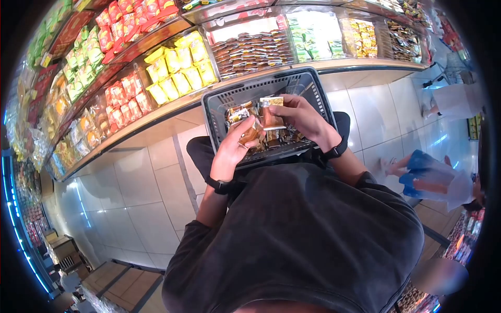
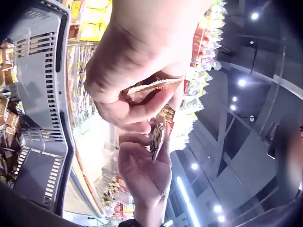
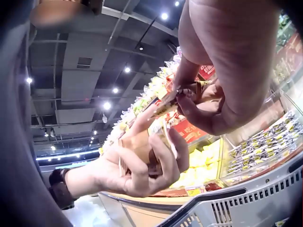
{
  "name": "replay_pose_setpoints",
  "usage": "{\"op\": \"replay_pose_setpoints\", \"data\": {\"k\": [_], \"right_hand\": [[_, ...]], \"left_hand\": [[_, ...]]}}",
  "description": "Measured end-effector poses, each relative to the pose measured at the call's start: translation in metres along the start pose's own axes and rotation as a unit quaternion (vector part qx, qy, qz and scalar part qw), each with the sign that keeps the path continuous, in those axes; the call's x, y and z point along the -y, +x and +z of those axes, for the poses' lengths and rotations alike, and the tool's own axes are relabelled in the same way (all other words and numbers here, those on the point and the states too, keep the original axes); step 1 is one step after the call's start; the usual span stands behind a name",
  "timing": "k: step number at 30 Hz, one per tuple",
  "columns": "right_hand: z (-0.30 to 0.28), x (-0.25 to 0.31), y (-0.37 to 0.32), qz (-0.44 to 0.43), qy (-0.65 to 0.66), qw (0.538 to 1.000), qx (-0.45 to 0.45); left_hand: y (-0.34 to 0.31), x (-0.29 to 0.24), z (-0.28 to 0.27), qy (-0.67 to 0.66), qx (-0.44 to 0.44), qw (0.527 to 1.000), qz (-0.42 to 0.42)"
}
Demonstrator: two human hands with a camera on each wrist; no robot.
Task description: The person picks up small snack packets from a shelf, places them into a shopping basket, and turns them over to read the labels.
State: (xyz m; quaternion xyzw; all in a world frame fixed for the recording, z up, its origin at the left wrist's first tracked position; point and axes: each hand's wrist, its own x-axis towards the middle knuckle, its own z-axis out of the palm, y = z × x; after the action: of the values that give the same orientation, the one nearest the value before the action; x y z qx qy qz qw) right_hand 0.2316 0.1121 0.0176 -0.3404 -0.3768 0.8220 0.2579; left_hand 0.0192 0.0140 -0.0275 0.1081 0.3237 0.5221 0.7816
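Note:
Both hands are raised over a grey shopping basket (image 1: 322,91) on the person's lap. The left hand (image 1: 232,147) holds a small brown snack packet (image 1: 250,134), fingers curled round it; its serrated edge shows in the left wrist view. Between thumb and fingers the right hand (image 1: 305,119) pinches another brown-and-cream snack packet (image 1: 272,119), close beside the first. In the right wrist view the left hand (image 3: 151,172) wraps its packet (image 3: 137,144) from below. More brown packets (image 1: 240,113) lie in the basket, partly hidden by the hands.
Ahead curves a shelf edge (image 1: 156,116) with bins of yellow packets (image 1: 180,65), brown packets (image 1: 253,52) and green-and-white packets (image 1: 313,39). Pale floor tiles (image 1: 135,193) surround the person. Two people, one in blue shorts (image 1: 425,169), are at the right.

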Motion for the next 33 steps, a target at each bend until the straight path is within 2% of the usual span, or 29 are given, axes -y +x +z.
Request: {"op": "replay_pose_setpoints", "data": {"k": [2,4,7,8,10,11,14,15,16,18,20,22,23,28,30,33], "right_hand": [[0.000,0.000,0.001,-0.040,-0.098,0.993,0.056],[0.017,0.020,-0.012,-0.034,-0.143,0.987,0.059],[0.020,0.028,-0.011,-0.177,-0.348,0.909,0.144],[0.023,0.031,-0.012,-0.176,-0.346,0.910,0.143],[0.031,0.044,-0.014,-0.162,-0.281,0.939,0.113],[0.029,0.043,-0.009,-0.133,-0.254,0.952,0.110],[0.035,0.046,-0.005,-0.123,-0.245,0.958,0.088],[0.034,0.042,-0.001,-0.139,-0.248,0.954,0.099],[0.036,0.043,-0.003,-0.141,-0.245,0.954,0.099],[0.044,0.047,-0.007,-0.049,-0.123,0.986,0.103],[0.040,0.045,-0.002,-0.054,-0.109,0.988,0.096],[0.042,0.054,-0.012,-0.028,-0.097,0.989,0.108],[0.041,0.056,-0.011,-0.033,-0.094,0.989,0.109],[0.053,0.082,-0.014,-0.103,-0.181,0.967,0.149],[0.058,0.091,-0.013,-0.119,-0.204,0.961,0.143],[0.065,0.101,-0.012,-0.118,-0.239,0.948,0.176]], "left_hand": [[-0.003,-0.008,0.015,0.000,0.028,0.999,0.046],[-0.008,-0.015,0.027,-0.005,-0.004,0.998,0.066],[-0.014,-0.022,0.038,0.049,-0.029,0.996,0.070],[-0.017,-0.022,0.042,0.050,-0.030,0.996,0.068],[-0.023,-0.020,0.048,0.114,-0.014,0.990,0.086],[-0.026,-0.020,0.055,0.106,-0.015,0.990,0.093],[-0.029,-0.018,0.060,0.124,-0.022,0.989,0.075],[-0.033,-0.016,0.065,0.114,-0.006,0.986,0.124],[-0.032,-0.014,0.062,0.118,-0.007,0.985,0.124],[-0.032,-0.013,0.059,0.058,0.005,0.985,0.161],[-0.035,-0.014,0.061,0.052,0.011,0.983,0.178],[-0.037,-0.016,0.064,0.024,-0.032,0.977,0.210],[-0.040,-0.015,0.066,0.019,-0.016,0.970,0.243],[-0.052,-0.013,0.073,0.077,-0.010,0.961,0.267],[-0.056,-0.013,0.073,0.169,0.030,0.947,0.270],[-0.058,-0.011,0.081,0.150,0.032,0.945,0.287]]}}
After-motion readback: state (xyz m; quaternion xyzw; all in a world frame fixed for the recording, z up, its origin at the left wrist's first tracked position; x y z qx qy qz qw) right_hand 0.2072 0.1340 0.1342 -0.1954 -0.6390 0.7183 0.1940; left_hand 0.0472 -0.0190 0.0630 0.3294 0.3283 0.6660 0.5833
